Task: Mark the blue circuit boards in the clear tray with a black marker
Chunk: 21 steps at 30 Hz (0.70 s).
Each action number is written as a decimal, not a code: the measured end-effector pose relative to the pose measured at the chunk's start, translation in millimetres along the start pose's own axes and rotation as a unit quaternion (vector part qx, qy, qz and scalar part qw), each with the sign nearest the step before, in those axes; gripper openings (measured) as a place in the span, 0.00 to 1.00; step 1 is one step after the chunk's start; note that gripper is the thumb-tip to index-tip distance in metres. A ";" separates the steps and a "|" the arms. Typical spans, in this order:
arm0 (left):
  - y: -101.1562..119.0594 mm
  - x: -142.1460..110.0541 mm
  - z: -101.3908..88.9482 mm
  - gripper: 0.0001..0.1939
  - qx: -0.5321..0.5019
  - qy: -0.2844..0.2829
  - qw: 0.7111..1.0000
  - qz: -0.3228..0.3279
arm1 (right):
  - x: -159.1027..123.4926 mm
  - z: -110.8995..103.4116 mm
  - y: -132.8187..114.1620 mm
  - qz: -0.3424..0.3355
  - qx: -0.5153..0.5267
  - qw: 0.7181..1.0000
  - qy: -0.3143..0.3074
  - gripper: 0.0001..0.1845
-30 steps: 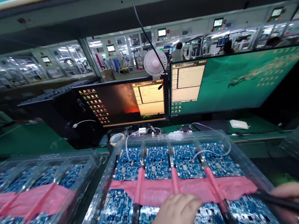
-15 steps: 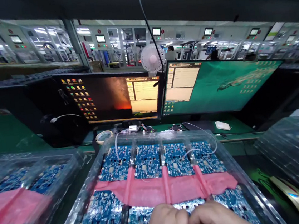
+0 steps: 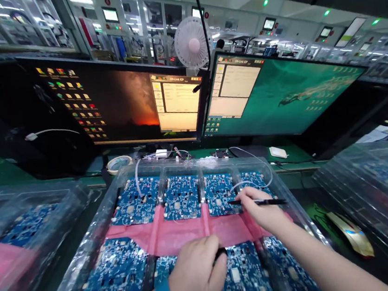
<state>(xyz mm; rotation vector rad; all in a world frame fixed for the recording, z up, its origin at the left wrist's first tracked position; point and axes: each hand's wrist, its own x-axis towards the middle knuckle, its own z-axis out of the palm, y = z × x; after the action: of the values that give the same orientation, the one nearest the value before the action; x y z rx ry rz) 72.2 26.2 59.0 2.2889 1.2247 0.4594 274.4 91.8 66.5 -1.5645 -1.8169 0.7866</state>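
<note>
A clear plastic tray [image 3: 113, 194] in front of me holds two rows of blue circuit boards [image 3: 181, 197], with a pink sheet [image 3: 176, 235] across its middle. My right hand [image 3: 259, 210] reaches over the far row and grips a black pen [image 3: 259, 201], its tip on a far board. My left hand [image 3: 198, 273], with a blue wristband, is closed on a small dark object over the near row of boards [image 3: 244, 275]. A white cable [image 3: 254, 180] loops over the far right board.
Two monitors [image 3: 161, 102] [image 3: 272, 94] stand behind the tray, with a small white fan [image 3: 191, 43] above them. More clear trays of boards sit at the left [image 3: 20, 221] and right [image 3: 376, 180]. A gold mouse [image 3: 351, 237] lies at the right. A tape roll [image 3: 119, 162] is by the monitors.
The view tipped down. My right hand left my left hand and reached forward with the pen to the far row. My left hand stayed low over the near boards.
</note>
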 end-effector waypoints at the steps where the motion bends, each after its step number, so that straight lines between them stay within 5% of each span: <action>1: -0.5 1.2 1.3 0.10 0.003 -0.010 1.000 -0.009 | 6.0 9.6 7.7 0.006 -0.005 1.000 0.004 0.13; 5: -2.1 4.2 6.9 0.10 -0.002 -0.045 0.999 -0.020 | 13.1 35.5 24.4 -0.010 -0.010 1.000 -0.015 0.10; 13: -3.0 8.2 3.9 0.08 -0.023 -0.072 0.996 -0.037 | 14.3 42.1 36.6 0.000 -0.022 1.000 -0.015 0.10; 21: -6.7 10.2 5.0 0.07 -0.069 -0.040 0.994 -0.069 | 0.9 19.1 5.5 0.008 -0.005 1.000 0.008 0.10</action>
<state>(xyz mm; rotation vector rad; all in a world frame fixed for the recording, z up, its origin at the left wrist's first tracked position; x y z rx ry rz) 75.8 36.6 51.7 2.0721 1.2614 0.3868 263.1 92.4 50.1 -1.5890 -1.8000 0.7714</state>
